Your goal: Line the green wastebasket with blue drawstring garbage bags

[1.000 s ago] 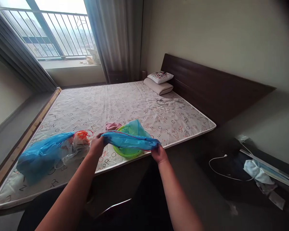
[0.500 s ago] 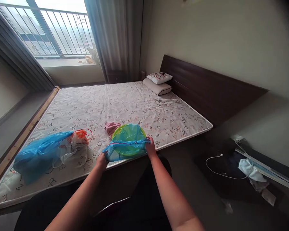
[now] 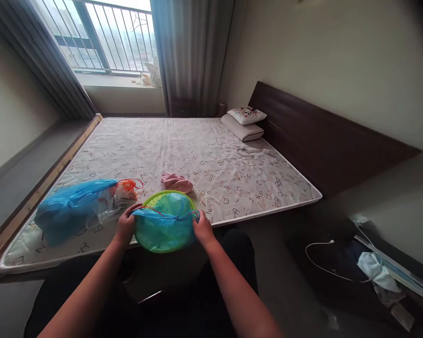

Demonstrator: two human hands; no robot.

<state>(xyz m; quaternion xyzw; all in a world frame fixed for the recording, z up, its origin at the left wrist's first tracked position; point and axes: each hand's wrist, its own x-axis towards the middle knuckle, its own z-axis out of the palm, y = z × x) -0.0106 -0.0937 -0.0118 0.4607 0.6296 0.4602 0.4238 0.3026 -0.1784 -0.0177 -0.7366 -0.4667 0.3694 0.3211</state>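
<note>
A blue drawstring garbage bag [image 3: 162, 216] is stretched across a round yellow-green plastic basket [image 3: 179, 244]; I cannot tell whether the film lies inside it or around it. My left hand [image 3: 126, 225] pinches the bag's red-corded edge at the basket's left. At the opposite side, my right hand [image 3: 202, 227] is closed on the same edge. The basket is tilted toward me at the mattress's front edge. Just behind it a crumpled pink cloth [image 3: 176, 183] lies on the bed.
On the mattress [image 3: 141, 145], left, lie another blue plastic bag [image 3: 68, 202] and an orange-and-clear plastic bundle [image 3: 125, 192]. Two stacked pillows [image 3: 245, 126] rest by the dark headboard [image 3: 324, 131]. A white cable [image 3: 326, 267] and a white cloth [image 3: 372, 266] are at lower right.
Both hands have drawn the basket and bag toward me and to the left, off the pink cloth, which now shows more fully. The view has shifted slightly.
</note>
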